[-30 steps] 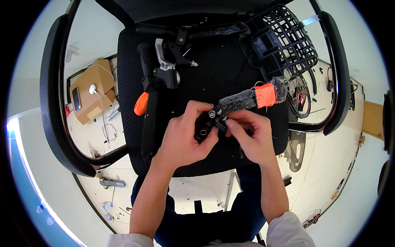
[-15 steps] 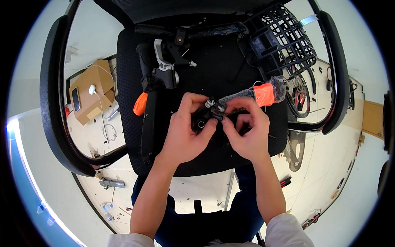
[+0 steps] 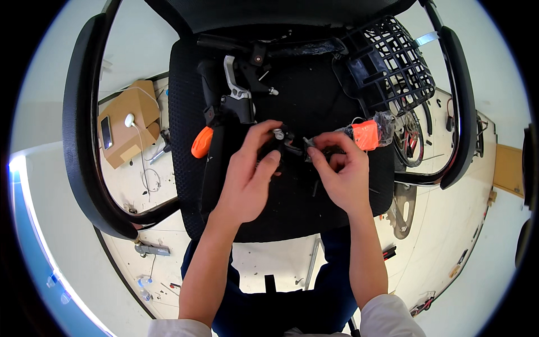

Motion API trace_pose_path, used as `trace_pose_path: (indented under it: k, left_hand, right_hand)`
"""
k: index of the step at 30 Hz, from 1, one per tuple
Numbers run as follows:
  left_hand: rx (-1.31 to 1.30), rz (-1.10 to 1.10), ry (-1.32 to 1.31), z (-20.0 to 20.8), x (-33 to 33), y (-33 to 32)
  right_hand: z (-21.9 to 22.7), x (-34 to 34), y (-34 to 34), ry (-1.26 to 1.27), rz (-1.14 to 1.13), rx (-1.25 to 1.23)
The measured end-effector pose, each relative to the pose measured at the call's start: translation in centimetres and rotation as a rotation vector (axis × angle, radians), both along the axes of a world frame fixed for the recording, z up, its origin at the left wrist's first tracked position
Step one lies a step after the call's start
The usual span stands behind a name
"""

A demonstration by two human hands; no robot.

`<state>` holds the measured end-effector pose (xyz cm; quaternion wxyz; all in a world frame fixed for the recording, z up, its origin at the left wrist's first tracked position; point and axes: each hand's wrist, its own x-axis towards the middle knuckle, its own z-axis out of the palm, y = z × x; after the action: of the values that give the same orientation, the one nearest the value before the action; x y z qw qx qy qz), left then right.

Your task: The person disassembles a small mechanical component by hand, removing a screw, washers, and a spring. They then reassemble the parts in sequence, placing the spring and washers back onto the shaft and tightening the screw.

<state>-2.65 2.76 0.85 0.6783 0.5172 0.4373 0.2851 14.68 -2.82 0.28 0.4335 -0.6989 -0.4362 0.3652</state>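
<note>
Above the black chair seat [image 3: 292,222], my left hand [image 3: 247,180] is closed round a small black part with a silver bolt head [image 3: 279,135]. My right hand [image 3: 341,171] pinches a small dark piece with a greyish edge [image 3: 308,147], close to the black part. Whether the two pieces touch is hard to tell. Beyond my left hand lies a brake lever [image 3: 236,81] with a silver blade and black body. An orange-ended black item [image 3: 202,142] rests beside it. A plastic-wrapped item with an orange end [image 3: 366,135] lies just past my right hand.
A black plastic basket [image 3: 387,67] sits at the seat's far right, and a black tube [image 3: 303,48] crosses the back. Armrests [image 3: 81,123] rise on both sides. On the floor are a cardboard box [image 3: 132,126], a power tool [image 3: 151,249] and a wheel [image 3: 409,137].
My hands have drawn slightly apart, and the small dark piece in my right hand has come away from the black part in my left. The view has shifted a little.
</note>
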Motion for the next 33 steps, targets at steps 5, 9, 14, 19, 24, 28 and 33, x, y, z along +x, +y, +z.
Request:
trace_pose_path:
  k: [5,9,14,19,24,28,33]
  left_hand:
    - [0.157,-0.022,0.231,0.0,0.4,-0.3]
    - [0.16,-0.112,0.261,0.9,0.0,-0.2]
    - [0.163,-0.087,0.182,-0.2,-0.3,-0.2]
    - [0.003,-0.016,0.073,-1.5,-0.2,-0.2]
    - [0.007,-0.042,0.09,-1.0,0.1,-0.4]
    - [0.004,-0.04,0.081,-1.0,0.1,-0.3]
    - [-0.203,-0.045,-0.01,-0.3,0.4,-0.3]
  right_hand:
    - [-0.1,-0.4,0.1,0.01,0.028,-0.003]
    - [0.0,-0.9,0.5,0.104,0.041,-0.048]
    - [-0.8,-0.7,0.5,0.183,0.057,-0.037]
    - [-0.6,-0.4,0.5,0.167,0.015,-0.037]
    - [-0.6,-0.3,0.6,0.197,0.002,-0.051]
    - [0.4,-0.3,0.9,0.251,0.026,-0.134]
    - [0.0,-0.1,1.3,0.287,0.013,-0.128]
